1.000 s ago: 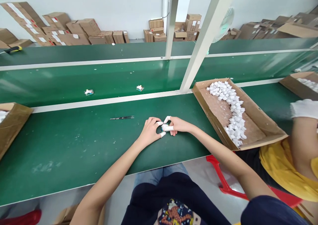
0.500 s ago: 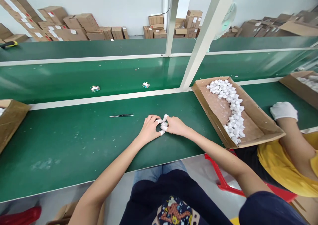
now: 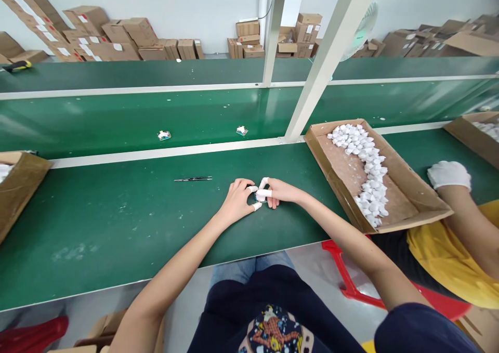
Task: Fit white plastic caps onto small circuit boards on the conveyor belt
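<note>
Above the green bench [image 3: 117, 207], my left hand [image 3: 236, 201] curves its thumb and forefinger, both in white finger cots, around a small white part with a bluish-green edge [image 3: 260, 197]. The part looks like a little circuit board with a white piece on it; fingers hide much of it. From the other side my right hand [image 3: 281, 192] pinches at the same part, its cotted fingers over the top and other fingers curled below. Black tweezers [image 3: 193, 179] lie on the bench beyond my left hand.
A cardboard tray [image 3: 339, 186] with many white wrapped pieces [image 3: 368, 160] stands at right. Another person's gloved hand [image 3: 449, 175] rests beyond it. Two small boards [image 3: 164, 135] [image 3: 241, 130] sit along the green back panel. A slanted post [image 3: 317, 62] rises behind; another box [image 3: 23, 186] is at left.
My right fingers have shifted on the part: they now lie over its top with the other fingers curled beneath, and more of its coloured edge shows. My left hand has barely moved.
</note>
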Tool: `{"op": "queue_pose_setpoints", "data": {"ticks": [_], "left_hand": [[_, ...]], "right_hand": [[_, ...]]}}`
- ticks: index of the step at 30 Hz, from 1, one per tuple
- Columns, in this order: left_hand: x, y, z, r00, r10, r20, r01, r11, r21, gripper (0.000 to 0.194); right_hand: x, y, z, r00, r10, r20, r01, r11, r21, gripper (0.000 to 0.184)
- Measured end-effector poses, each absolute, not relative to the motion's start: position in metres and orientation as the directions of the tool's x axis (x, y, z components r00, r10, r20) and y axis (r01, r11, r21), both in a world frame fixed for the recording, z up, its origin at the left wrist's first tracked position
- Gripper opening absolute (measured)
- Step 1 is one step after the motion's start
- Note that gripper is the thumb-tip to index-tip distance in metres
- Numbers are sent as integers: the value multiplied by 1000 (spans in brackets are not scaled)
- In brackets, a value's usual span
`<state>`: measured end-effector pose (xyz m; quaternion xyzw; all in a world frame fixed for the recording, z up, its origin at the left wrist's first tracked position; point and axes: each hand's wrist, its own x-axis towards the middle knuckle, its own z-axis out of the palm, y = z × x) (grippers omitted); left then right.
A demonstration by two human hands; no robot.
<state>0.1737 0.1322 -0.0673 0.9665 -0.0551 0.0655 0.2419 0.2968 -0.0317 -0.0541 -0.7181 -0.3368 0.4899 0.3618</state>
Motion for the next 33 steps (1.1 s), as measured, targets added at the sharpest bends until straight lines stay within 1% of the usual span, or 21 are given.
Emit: {"op": "queue_pose_setpoints", "data": {"ticks": [2, 3, 4, 6, 9, 13, 17, 20, 21, 24, 27, 30, 31, 32, 33], "left_hand": [[175, 134, -69, 987, -78, 140, -135, -874, 466, 40], [175, 136, -70, 988, -82, 132, -135, -872, 471, 40], [176, 137, -71, 988, -88, 125, -138, -868, 476, 40], [176, 139, -72, 988, -104, 117, -148, -862, 486, 38], [177, 140, -73, 985, -120, 123, -165, -853, 495, 38], [176, 140, -73, 984, -121, 133, -172, -851, 496, 39], [175, 138, -74, 984, -115, 133, -166, -860, 482, 42], [174, 138, -74, 983, -121, 138, -173, -861, 478, 43], [175, 138, -74, 984, -120, 136, -171, -861, 479, 43], [175, 137, -73, 985, -113, 127, -160, -863, 479, 42], [175, 134, -72, 985, -113, 127, -161, -862, 481, 41], [174, 135, -72, 988, -109, 113, -151, -860, 487, 44], [174, 137, -73, 988, -114, 103, -150, -857, 492, 44], [174, 140, -73, 987, -129, 92, -158, -850, 502, 44], [173, 144, -73, 985, -153, 83, -173, -837, 518, 42]], "right_hand": [[300, -36, -56, 192, 877, -441, 86, -463, -882, 40], [300, -38, -57, 180, 882, -435, 105, -457, -883, 43], [300, -39, -58, 195, 881, -430, 151, -461, -875, 41], [298, -39, -60, 258, 874, -411, 257, -472, -843, 31], [294, -38, -61, 273, 885, -377, 331, -454, -827, 21], [292, -36, -58, 307, 880, -363, 413, -467, -782, 21], [288, -35, -55, 344, 841, -417, 363, -529, -767, 21], [285, -34, -56, 425, 815, -394, 409, -561, -719, 17], [284, -34, -57, 426, 817, -389, 395, -555, -732, 16], [284, -35, -58, 386, 826, -411, 262, -525, -810, 15], [288, -36, -59, 383, 823, -420, 211, -521, -827, 15], [292, -38, -58, 318, 843, -433, 195, -505, -841, 27], [291, -39, -56, 293, 849, -441, 237, -511, -826, 32], [290, -39, -55, 283, 850, -444, 330, -521, -788, 36], [288, -40, -53, 299, 848, -437, 462, -529, -712, 39]]}}
